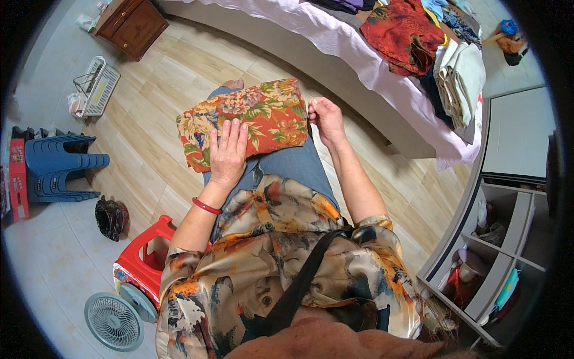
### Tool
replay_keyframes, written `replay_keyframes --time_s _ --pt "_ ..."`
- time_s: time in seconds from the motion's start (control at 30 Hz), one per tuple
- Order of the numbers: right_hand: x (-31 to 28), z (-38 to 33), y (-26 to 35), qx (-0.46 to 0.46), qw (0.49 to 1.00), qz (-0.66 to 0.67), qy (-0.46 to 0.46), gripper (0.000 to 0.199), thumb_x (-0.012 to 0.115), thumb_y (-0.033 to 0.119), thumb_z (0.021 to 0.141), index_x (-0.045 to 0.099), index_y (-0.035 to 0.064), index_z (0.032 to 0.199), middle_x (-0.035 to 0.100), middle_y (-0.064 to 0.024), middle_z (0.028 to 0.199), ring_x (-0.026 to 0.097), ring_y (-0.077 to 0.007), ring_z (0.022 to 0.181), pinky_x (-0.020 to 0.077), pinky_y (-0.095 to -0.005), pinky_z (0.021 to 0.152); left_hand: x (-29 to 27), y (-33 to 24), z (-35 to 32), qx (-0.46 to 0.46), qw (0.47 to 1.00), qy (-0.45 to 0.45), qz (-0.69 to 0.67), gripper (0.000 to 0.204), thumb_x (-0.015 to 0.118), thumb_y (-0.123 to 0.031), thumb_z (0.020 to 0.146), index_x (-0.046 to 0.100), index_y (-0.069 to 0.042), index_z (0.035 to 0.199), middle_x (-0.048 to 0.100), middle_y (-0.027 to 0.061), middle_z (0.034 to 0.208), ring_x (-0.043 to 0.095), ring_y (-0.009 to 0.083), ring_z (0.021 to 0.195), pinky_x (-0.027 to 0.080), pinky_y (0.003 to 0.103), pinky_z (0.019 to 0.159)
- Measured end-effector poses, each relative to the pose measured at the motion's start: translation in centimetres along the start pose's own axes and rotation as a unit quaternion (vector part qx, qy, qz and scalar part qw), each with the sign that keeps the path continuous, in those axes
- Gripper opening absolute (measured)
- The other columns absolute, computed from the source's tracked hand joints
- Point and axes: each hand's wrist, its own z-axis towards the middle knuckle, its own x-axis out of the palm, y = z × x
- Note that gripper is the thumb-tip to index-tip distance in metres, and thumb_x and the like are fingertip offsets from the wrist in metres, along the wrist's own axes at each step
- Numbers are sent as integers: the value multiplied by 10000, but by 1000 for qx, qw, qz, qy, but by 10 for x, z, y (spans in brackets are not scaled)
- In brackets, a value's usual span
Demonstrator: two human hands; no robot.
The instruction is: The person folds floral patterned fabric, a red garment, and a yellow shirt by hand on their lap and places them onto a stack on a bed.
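Observation:
A folded red cloth (263, 122) with large flowers and green leaves lies across my lap, over blue jeans (293, 173). My left hand (229, 152) rests flat on its lower left part, fingers stretched out and slightly apart. At the right edge of the cloth, my right hand (327, 119) is closed in a pinch, its fingertips right beside that edge. Whether a bit of fabric sits between those fingertips is too small to tell. The side of the cloth against my legs is hidden.
Ahead to the right stands a bed (382, 107) with a pile of folded clothes (457, 78). To my left are a red stool (143, 245), a fan (113, 322), stacked blue stools (57, 167), a black bag (110, 218) and a white basket (101, 90). Open shelves (502, 239) stand at right.

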Motion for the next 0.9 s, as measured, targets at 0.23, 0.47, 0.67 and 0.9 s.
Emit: replay_keyframes --time_s 0.23,0.47,0.67,0.9 --pt "-33 -12 10 -2 999 -45 9 153 543 184 916 578 36 894 566 -7 725 511 -74 609 425 -207 540 -50 34 52 -57 975 124 -177 412 551 -65 776 544 -64 1187 631 167 1034 618 328 925 491 435 775" --pt "-11 -22 22 43 993 29 105 236 500 227 946 575 9 996 613 -65 860 592 -119 736 499 -231 646 -113 82 97 -293 602 250 -700 312 637 -87 831 587 22 1118 667 78 944 634 143 799 524 291 748" --pt "51 -42 0 148 962 51 223 537 424 406 960 394 -24 1280 565 -177 1120 585 -208 975 507 -317 811 -78 118 51 -384 402 237 -797 377 621 -106 840 526 39 1175 647 150 1038 662 231 877 549 350 792" --pt "107 -42 -40 255 936 -75 232 523 533 364 915 357 70 1312 527 -41 1035 545 -130 903 479 -265 717 0 145 -6 -450 441 132 -765 362 570 -48 855 491 84 1183 636 153 1041 658 222 855 557 322 755"
